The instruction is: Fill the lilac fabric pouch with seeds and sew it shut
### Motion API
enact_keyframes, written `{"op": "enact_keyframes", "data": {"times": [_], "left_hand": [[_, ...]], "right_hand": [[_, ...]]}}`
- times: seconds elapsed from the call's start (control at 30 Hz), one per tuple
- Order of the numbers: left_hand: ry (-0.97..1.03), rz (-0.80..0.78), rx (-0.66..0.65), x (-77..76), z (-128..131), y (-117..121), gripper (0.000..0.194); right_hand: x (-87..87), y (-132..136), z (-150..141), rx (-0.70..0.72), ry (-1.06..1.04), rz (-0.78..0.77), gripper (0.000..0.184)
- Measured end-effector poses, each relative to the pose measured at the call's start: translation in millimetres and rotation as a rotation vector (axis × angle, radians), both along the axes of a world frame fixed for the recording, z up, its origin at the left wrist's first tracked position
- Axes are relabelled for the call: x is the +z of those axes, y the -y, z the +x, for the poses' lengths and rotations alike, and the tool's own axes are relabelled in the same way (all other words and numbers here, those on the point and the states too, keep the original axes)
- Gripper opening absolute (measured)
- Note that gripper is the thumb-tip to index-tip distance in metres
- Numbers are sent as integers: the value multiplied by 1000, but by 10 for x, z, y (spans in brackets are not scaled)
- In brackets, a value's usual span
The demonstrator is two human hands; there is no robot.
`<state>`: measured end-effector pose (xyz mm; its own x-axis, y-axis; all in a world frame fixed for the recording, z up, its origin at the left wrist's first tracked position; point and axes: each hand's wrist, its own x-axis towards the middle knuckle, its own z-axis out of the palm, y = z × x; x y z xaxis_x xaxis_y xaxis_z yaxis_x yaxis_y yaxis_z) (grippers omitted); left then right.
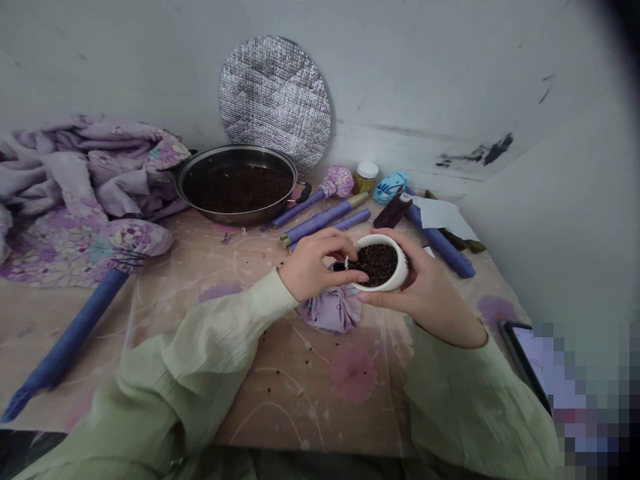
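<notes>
My right hand [425, 287] grips a white cup [401, 270], fingers and thumb wrapped around its outside. Dark brown grains [379, 264] fill the cup, which tilts to the left. At the cup's left rim, my left hand [320, 263] curls its thumb and fingers around the neck of a lilac cloth pouch [333, 311]. Dark material shows between those fingers, and the left thumb tip overlaps the cup's edge. The pouch bulges just below both hands. Part of its opening is hidden by my left fingers.
A wide metal pan [240, 217] of dark grains stands behind, before a round silvery mat [275, 100]. Purple-wrapped sticks [320, 221], a lidded jar [367, 177] and a thread spool [393, 212] lie behind my hands. Left is a cloth-headed stick [75, 340]; right, a phone [525, 360].
</notes>
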<state>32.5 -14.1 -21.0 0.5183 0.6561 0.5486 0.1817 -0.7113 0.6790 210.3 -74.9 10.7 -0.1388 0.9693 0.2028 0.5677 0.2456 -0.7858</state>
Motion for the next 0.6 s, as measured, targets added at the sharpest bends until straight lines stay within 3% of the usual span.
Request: {"op": "enact_keyframes", "data": {"times": [0.6], "left_hand": [[6, -16, -2, -2, 7, -4, 21]], "right_hand": [[1, -1, 6, -3, 16, 4, 71]]}}
